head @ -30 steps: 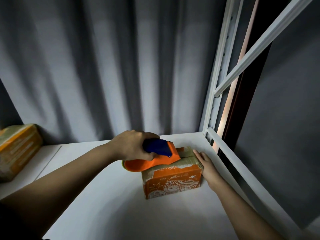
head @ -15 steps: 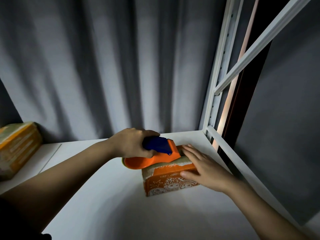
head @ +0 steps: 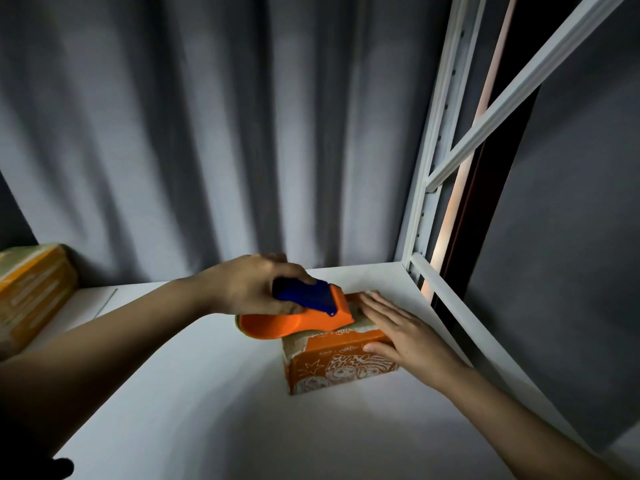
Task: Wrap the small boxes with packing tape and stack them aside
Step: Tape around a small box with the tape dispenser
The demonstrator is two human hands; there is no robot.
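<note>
Orange cardboard box (head: 341, 370), curved plastic tape dispenser (head: 298, 315)

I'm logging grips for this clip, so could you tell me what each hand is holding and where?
The left hand grips the tape dispenser by its blue handle. The right hand holds nothing; it lies flat on the small orange box.

1. Small orange boxes: two — one printed box (head: 341, 363) near the right rail, one taped box (head: 33, 294) at far left.
2. Tape dispenser (head: 301, 315), orange with blue handle: one.
3. Hands: two — left hand (head: 254, 284), right hand (head: 403, 336).
4. White desk (head: 207, 410): one.
</note>
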